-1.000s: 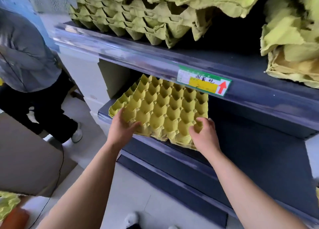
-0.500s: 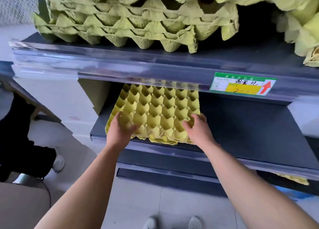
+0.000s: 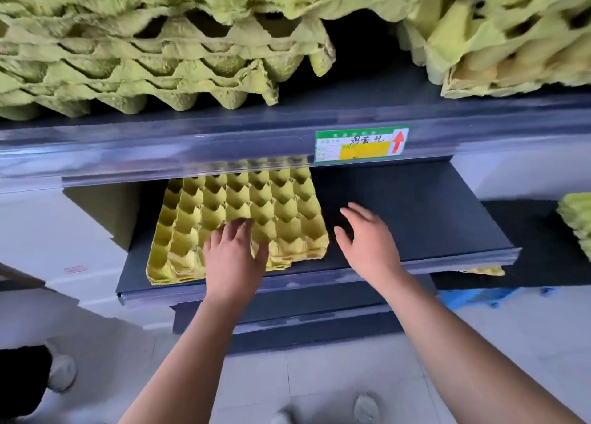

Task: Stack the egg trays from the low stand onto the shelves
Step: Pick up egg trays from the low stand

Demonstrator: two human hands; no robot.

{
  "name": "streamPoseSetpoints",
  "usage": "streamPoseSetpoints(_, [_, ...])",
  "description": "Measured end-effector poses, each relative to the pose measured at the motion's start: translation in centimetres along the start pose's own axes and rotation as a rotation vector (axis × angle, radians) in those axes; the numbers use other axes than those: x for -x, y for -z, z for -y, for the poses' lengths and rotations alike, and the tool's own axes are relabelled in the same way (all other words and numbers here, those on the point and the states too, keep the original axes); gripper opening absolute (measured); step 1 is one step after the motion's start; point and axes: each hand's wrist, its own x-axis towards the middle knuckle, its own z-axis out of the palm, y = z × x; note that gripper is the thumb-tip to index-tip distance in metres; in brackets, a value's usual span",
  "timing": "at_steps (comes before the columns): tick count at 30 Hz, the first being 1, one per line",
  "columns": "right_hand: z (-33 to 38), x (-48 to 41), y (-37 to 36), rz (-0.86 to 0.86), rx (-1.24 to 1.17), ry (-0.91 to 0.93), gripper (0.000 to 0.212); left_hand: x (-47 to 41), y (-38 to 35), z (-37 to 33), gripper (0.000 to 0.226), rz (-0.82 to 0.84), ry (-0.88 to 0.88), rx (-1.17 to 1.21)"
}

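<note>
- Left hand (image 3: pixel 235 257): lay flat, fingers straight and gripping nothing, on the 6 o'clock edge of the yellow egg tray (image 3: pixel 243 212).
- Right hand (image 3: pixel 367 241): open, fingers spread, at the tray's 3 o'clock, apart from it, over the dark lower shelf (image 3: pixel 431 225).
- Yellow egg tray: rested on that shelf's 9 o'clock half.
- Price label (image 3: pixel 361 144): stuck on the upper shelf edge (image 3: pixel 192 145) at 12 o'clock, under green egg tray stacks (image 3: pixel 144 81).

Two forearms (image 3: pixel 192 343) show, bare along their whole visible length; the left hand (image 3: pixel 235 257) and right hand (image 3: pixel 367 241) are bare as well; the fingers (image 3: pixel 355 210) look blurred; two pale grey, rounded shoe toes (image 3: pixel 366 407) show at the bottom edge.
</note>
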Motion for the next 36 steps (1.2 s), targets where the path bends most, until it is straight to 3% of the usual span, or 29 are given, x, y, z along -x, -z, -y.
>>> streamPoseSetpoints(4, [-4.4,3.2,2.9,-0.126,0.052,0.002,0.029,0.7,-2.1,-6.4,0.04,0.056,-0.187,0.006])
streamPoseSetpoints(13, [-19.3,9.9,11.2,-0.21,0.147,-0.182,0.026,3.2,-9.0,-24.1,0.036,0.159,-0.505,0.095])
streamPoseSetpoints(20, [-33.1,15.9,18.6,-0.317,0.208,-0.338,0.02,6.3,-15.1,-40.7,0.027,0.23,-0.604,0.208])
streamPoseSetpoints(25, [-43.0,18.8,22.5,-0.254,0.235,-0.517,0.038,7.9,-19.4,-51.1,0.031,0.29,-0.662,0.236])
streamPoseSetpoints(27, [-46.6,19.8,23.9,-0.26,0.237,-0.575,0.034,8.1,-21.4,-54.9,0.031,0.311,-0.69,0.24])
streamPoseSetpoints(36, [-61.0,18.7,28.3,-0.311,0.24,-0.708,0.034,5.9,-29.4,-70.2,0.04,0.447,-0.746,0.273])
